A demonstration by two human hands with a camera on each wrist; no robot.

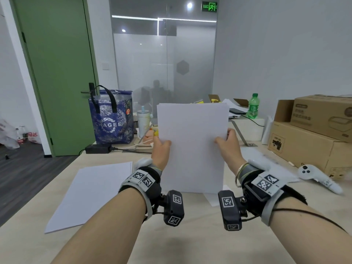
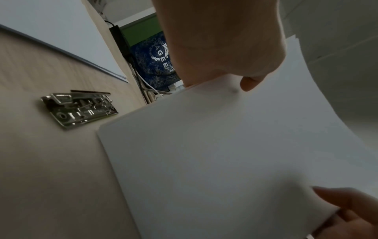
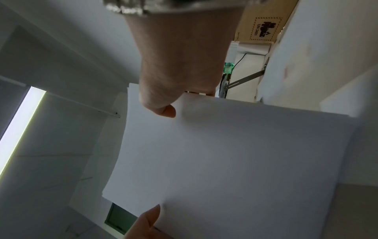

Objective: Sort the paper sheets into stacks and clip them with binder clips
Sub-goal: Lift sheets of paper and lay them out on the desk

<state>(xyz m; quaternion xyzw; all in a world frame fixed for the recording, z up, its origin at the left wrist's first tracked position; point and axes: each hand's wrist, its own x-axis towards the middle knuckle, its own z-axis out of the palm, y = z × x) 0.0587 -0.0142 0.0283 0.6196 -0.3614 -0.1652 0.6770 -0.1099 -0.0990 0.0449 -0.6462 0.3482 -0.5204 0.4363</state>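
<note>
Both hands, left hand [image 1: 161, 147] and right hand [image 1: 227, 143], pinching sheets [image 1: 192, 147] at mid-height side edges. Held upright above table [image 1: 190, 244], long axis vertical. Clip [image 2: 78, 109] flat on table, left of sheets, nearer left hand, not yet applied.

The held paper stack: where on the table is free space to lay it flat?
Bare wood lies near the table edge, between both forearms, below the held stack. The flat stack fills the left. Sheets, a white controller and cardboard boxes crowd the right; the metal clip lies beside the held stack.
</note>
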